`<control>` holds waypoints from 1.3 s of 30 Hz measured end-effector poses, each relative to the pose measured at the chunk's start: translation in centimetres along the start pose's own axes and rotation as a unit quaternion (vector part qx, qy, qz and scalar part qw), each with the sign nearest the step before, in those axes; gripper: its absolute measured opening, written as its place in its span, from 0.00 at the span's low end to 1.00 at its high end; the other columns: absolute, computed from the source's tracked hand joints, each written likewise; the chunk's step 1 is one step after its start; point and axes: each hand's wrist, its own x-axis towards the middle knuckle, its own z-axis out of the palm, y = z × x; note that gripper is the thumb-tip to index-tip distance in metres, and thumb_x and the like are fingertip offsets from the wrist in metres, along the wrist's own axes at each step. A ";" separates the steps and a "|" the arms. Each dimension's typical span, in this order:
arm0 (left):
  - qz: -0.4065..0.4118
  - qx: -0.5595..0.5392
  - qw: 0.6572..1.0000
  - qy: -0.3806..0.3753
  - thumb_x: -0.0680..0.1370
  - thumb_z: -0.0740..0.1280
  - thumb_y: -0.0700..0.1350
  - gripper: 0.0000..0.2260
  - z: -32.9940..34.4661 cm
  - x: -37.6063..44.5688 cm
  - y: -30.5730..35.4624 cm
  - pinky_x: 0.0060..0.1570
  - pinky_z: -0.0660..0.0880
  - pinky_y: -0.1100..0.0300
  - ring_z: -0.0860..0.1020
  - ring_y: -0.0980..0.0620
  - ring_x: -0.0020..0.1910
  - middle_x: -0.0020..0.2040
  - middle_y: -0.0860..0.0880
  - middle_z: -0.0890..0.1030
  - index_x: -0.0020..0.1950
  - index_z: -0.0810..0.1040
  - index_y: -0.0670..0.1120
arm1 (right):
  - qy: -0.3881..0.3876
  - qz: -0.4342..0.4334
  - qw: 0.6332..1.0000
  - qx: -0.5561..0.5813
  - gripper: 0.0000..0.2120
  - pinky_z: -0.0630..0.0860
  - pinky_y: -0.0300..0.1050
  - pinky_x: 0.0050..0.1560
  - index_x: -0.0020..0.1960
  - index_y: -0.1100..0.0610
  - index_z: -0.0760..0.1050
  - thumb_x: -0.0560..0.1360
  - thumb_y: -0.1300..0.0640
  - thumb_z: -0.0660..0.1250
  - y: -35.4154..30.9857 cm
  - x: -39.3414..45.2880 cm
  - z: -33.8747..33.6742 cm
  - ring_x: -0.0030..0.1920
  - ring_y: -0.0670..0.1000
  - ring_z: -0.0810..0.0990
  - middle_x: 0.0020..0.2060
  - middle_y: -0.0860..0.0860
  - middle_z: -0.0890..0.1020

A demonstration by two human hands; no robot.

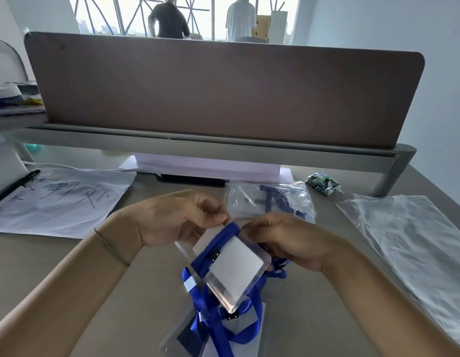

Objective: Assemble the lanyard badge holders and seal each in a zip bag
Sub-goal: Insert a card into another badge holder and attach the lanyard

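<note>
At table centre I see my left hand (172,217) and right hand (288,240) pinching a clear rigid plastic badge holder (231,269) wound with blue ribbon lanyard (211,318); trailing loops at 6 o'clock could snag the spare holders beneath.

The badge holder (231,274) is clear, rigid, glossy plastic with bright glare along its lower edge, and the card inside it is matt white. The lanyard (213,313) is blue woven cloth ribbon with a slight sheen, fitted with small black plastic clips; the zip bags (419,243) are thin, clear, crinkled plastic film that catches the light. The desk (43,256) is smooth, matt beige, and the divider panel (223,94) looks like matt brown felt.
</note>
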 end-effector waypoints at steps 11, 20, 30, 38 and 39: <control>0.012 0.035 0.998 0.045 0.72 0.72 0.48 0.07 -1.5 -0.5 -0.1 0.39 0.78 0.61 0.78 0.50 0.37 0.40 0.46 0.81 0.43 0.84 0.45 | -0.048 0.002 0.968 -0.248 0.04 0.71 0.34 0.40 0.44 0.60 0.79 0.76 0.66 0.68 -0.3 -0.7 -1.5 0.37 0.43 0.79 0.38 0.55 0.84; 0.021 0.054 0.994 0.090 0.59 0.81 0.60 0.28 -2.5 -0.7 -0.2 0.38 0.79 0.61 0.80 0.50 0.38 0.43 0.43 0.82 0.48 0.83 0.41 | 0.061 0.030 0.969 -0.238 0.10 0.78 0.44 0.36 0.55 0.58 0.82 0.74 0.66 0.73 -0.5 -1.3 -3.6 0.37 0.51 0.83 0.42 0.57 0.87; 0.106 -0.124 0.980 0.113 0.55 0.84 0.52 0.17 -3.0 -0.9 0.1 0.37 0.80 0.61 0.82 0.53 0.37 0.37 0.50 0.82 0.37 0.84 0.47 | 0.166 0.052 0.963 -0.204 0.19 0.75 0.41 0.42 0.60 0.47 0.77 0.72 0.59 0.75 0.5 -0.5 -3.9 0.39 0.48 0.83 0.40 0.51 0.87; 0.139 -0.196 0.963 0.123 0.59 0.83 0.47 0.20 -2.8 -0.2 -0.2 0.43 0.80 0.57 0.78 0.46 0.44 0.46 0.44 0.79 0.46 0.82 0.43 | 0.129 0.031 0.971 -0.198 0.12 0.77 0.39 0.52 0.51 0.55 0.85 0.78 0.48 0.68 0.6 0.6 -2.2 0.48 0.43 0.84 0.44 0.45 0.87; 0.138 -0.202 0.962 0.119 0.59 0.83 0.47 0.20 -2.6 -0.1 -0.2 0.42 0.80 0.57 0.79 0.47 0.43 0.45 0.44 0.79 0.46 0.82 0.42 | 0.096 0.022 0.981 -0.165 0.13 0.77 0.42 0.58 0.54 0.55 0.84 0.80 0.48 0.65 0.6 0.8 -1.6 0.52 0.44 0.84 0.48 0.46 0.87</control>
